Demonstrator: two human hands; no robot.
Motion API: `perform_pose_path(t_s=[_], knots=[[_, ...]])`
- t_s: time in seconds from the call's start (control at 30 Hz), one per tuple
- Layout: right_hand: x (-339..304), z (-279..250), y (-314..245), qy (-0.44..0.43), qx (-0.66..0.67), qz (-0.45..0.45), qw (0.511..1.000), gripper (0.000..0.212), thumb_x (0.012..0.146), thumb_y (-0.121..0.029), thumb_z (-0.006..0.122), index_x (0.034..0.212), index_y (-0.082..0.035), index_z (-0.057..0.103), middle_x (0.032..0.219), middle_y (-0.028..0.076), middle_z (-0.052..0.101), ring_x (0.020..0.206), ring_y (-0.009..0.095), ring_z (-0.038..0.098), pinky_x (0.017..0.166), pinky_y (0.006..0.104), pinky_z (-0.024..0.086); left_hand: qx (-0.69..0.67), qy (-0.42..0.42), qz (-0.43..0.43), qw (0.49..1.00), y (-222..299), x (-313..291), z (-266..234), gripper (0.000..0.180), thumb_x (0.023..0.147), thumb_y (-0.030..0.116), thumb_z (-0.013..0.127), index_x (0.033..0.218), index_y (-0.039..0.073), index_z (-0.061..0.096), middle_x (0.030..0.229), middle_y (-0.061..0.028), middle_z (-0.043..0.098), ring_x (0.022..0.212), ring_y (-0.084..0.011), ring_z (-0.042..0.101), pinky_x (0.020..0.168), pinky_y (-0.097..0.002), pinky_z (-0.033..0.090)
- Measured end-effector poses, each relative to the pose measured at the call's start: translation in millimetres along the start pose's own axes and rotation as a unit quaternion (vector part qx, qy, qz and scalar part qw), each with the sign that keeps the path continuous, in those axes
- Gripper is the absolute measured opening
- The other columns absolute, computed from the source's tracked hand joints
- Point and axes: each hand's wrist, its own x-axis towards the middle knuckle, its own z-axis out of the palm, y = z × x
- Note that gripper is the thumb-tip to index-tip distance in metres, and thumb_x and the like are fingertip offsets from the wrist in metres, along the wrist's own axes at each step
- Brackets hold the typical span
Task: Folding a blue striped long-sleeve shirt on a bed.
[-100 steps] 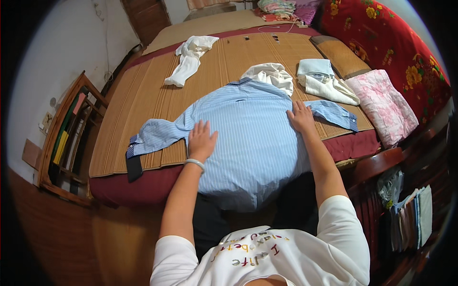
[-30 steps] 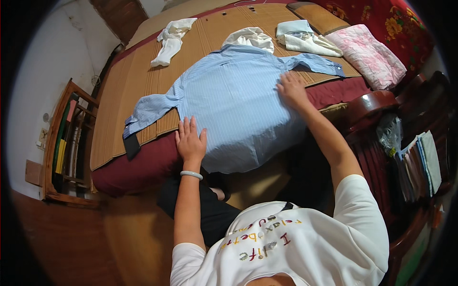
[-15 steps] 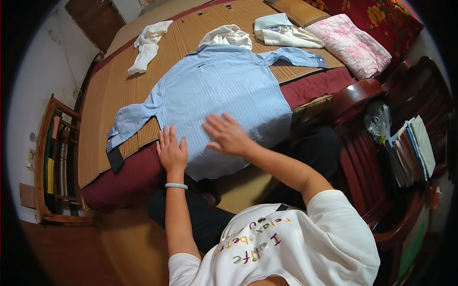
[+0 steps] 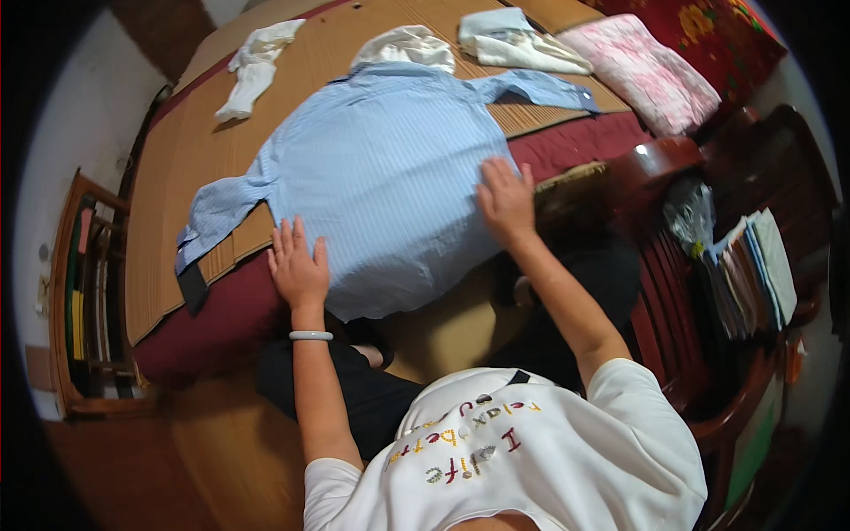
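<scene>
A light blue striped long-sleeved shirt [image 4: 381, 177] lies spread out, its collar toward the far side and its hem hanging over the near edge of the bed. Both sleeves stretch out sideways. My left hand [image 4: 299, 268] rests flat on the shirt's left edge near the hem, fingers apart, a pale bangle [image 4: 312, 335] on the wrist. On the shirt's right edge lies my right hand [image 4: 507, 202], palm down with fingers extended. Neither hand grips the cloth.
A ribbed brown mat [image 4: 177, 159] covers the bed over a dark red sheet [image 4: 204, 341]. Beyond the shirt lie white garments [image 4: 250, 80], folded clothes [image 4: 527, 51] and a pink floral bundle [image 4: 646, 71]. At right, a dark wooden chair [image 4: 660, 301] holds folded clothes [image 4: 753, 274] and a plastic bag [image 4: 691, 212].
My right hand has swept from the middle of the shirt to its right edge. The left hand stays at the left edge. The whole view has shifted slightly.
</scene>
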Motion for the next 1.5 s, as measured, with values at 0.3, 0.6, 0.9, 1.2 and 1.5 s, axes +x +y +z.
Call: perform_pose_path(t_s=[0.3, 0.6, 0.9, 1.2, 1.5], knots=[[-25, 33, -159, -0.088, 0.129, -0.168, 0.973, 0.056, 0.091, -0.041, 0.063, 0.137, -0.009, 0.054, 0.145, 0.013, 0.049, 0.14, 0.028, 0.043, 0.118, 0.0551, 0.022, 0.006, 0.006, 0.008, 1.0, 6, 0, 2, 0.058, 0.101, 0.043, 0.046, 0.151, 0.015, 0.041, 0.156, -0.0114, 0.039, 0.146, -0.0321, 0.032, 0.117, -0.0495, 0.026], [5, 35, -94, -0.054, 0.12, -0.181, 0.975, 0.057, 0.086, -0.042, 0.067, 0.13, -0.006, 0.059, 0.141, 0.017, 0.053, 0.131, 0.031, 0.051, 0.111, 0.0527, 0.034, -0.022, 0.029, 0.01, 0.999, 3, 0, 1, 0.06, 0.097, 0.044, 0.052, 0.148, 0.012, 0.045, 0.152, -0.0152, 0.044, 0.143, -0.0352, 0.036, 0.116, -0.0501, 0.027], [-8, -5, 26, -0.014, -0.047, -0.063, 0.997, 0.052, 0.095, -0.038, 0.054, 0.139, -0.01, 0.054, 0.144, 0.011, 0.053, 0.136, 0.027, 0.047, 0.116, 0.0465, 0.027, -0.029, 0.04, 0.008, 0.999, 3, -2, -5, 0.061, 0.097, 0.045, 0.051, 0.147, 0.011, 0.045, 0.152, -0.0164, 0.044, 0.143, -0.0359, 0.037, 0.116, -0.0515, 0.025], [-12, -1, -64, -0.029, 0.044, -0.088, 0.995, 0.049, 0.09, -0.029, 0.065, 0.133, -0.008, 0.054, 0.14, 0.016, 0.054, 0.134, 0.032, 0.048, 0.115, 0.0594, 0.022, -0.014, 0.059, 0.053, 0.997, 72, -19, -22, 0.062, 0.096, 0.043, 0.052, 0.147, 0.009, 0.045, 0.157, -0.0144, 0.036, 0.148, -0.0389, 0.025, 0.118, -0.0592, 0.013], [-26, 31, -68, -0.034, 0.057, -0.252, 0.966, 0.077, 0.077, -0.04, 0.076, 0.143, -0.014, 0.048, 0.148, 0.007, 0.048, 0.14, 0.024, 0.041, 0.119, 0.0458, 0.024, -0.032, 0.104, 0.133, 0.985, 79, -47, 13, 0.081, 0.077, 0.051, 0.073, 0.145, 0.016, 0.047, 0.152, -0.0081, 0.043, 0.143, -0.0284, 0.035, 0.117, -0.049, 0.023]])
